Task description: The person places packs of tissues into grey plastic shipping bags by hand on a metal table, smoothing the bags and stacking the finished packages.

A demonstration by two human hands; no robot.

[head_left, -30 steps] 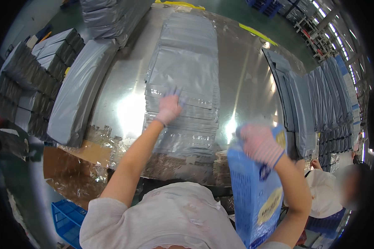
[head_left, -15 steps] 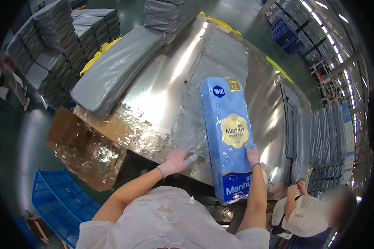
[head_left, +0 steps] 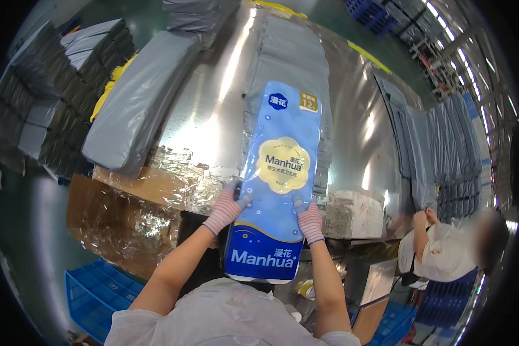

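Observation:
A long blue toilet paper pack (head_left: 268, 210) in shiny plastic lies lengthwise in front of me, its dark blue end towards my body and over the table's near edge. My left hand (head_left: 224, 209), in a pink-striped glove with grey fingertips, is closed on the pack's left side. On the opposite side my right hand (head_left: 309, 219), gloved alike, grips the pack with its thumb on the upper face. The other fingers are mostly hidden by the pack's sides. Flat grey plastic bags (head_left: 288, 52) lie under and beyond its far end.
The shiny metal table (head_left: 213, 109) carries a long grey-wrapped bundle (head_left: 138, 98) at left and grey bags (head_left: 450, 144) at right. A brown carton (head_left: 121, 213) and blue crate (head_left: 98, 294) stand lower left. Another person (head_left: 438, 248) works at the right.
My left hand has moved from the table onto the pack's left side. The pack has shifted left and now lies tilted the other way, between both hands. My view has turned slightly right.

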